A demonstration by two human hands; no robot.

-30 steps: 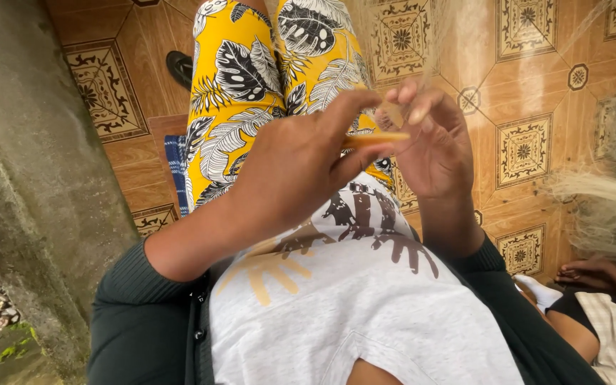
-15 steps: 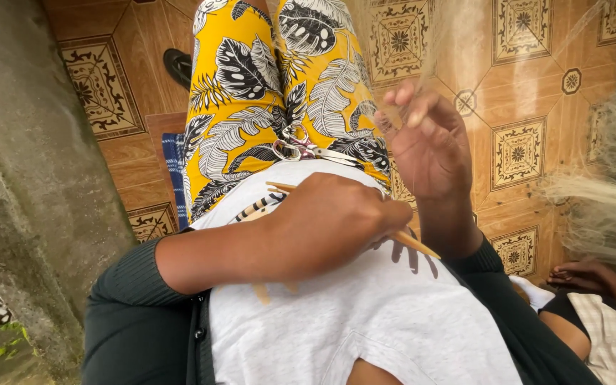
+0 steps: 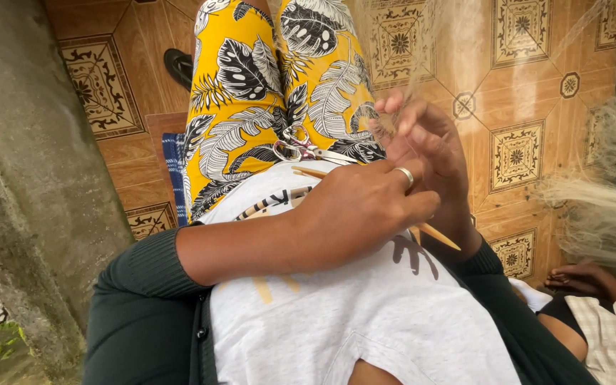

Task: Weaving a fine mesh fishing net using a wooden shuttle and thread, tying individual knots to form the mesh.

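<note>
In the head view, the left hand (image 3: 365, 210) lay across the lap, over the grey shirt (image 3: 365, 314), with a ring on one finger. Its fingers (image 3: 418, 207) were curled closed around a thin wooden stick (image 3: 436, 235). One end of the stick came out past the fingertips, pointing down and to the right, and the other end showed behind the knuckles, near the yellow leaf-print trousers (image 3: 251, 107). The middle of the stick was hidden inside the hand.

The right hand (image 3: 429, 153) was just beyond the left hand and touched it at the wrist side. Its fingers (image 3: 393, 103) were raised and loosely bent, half open, and fine pale threads (image 3: 422, 71) ran up from the fingertips; I could not tell if they were pinching the threads. A bundle of pale fibre (image 3: 600, 214) lay to the right, well apart from the hands.

A pair of scissors (image 3: 301, 151) rested on the lap, just beside the upper end of the stick. Under the legs was a patterned tile floor (image 3: 522, 142), and a concrete wall (image 3: 30, 178) stood to the left. At the lower right corner, another person's hand (image 3: 579, 274) rested near the floor.
</note>
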